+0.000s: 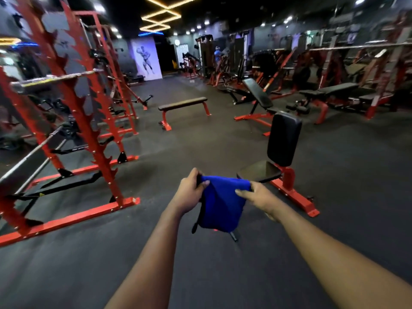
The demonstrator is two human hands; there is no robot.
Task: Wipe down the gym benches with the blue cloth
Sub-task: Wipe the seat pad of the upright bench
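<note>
Head view | dark rubber floor (pixel 200 141) | red-framed benches (pixel 184 103) | racks (pixel 93 121)

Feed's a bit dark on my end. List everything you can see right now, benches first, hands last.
seat bench: one, black pads on a red frame, upright back, just beyond the hands on the right
flat bench: one, dark pad, red legs, mid-floor ahead
incline bench: one, black pad, red base, right of the flat bench
long bench: one, black pads, red frame, far right
racks: a row, red, along the left
poster: one, pale, far wall
ceiling lights: yellow strips, overhead
floor: dark
cloth: one, blue, hanging between both hands
left hand: grip on the cloth's left edge
right hand: grip on its right edge
</note>
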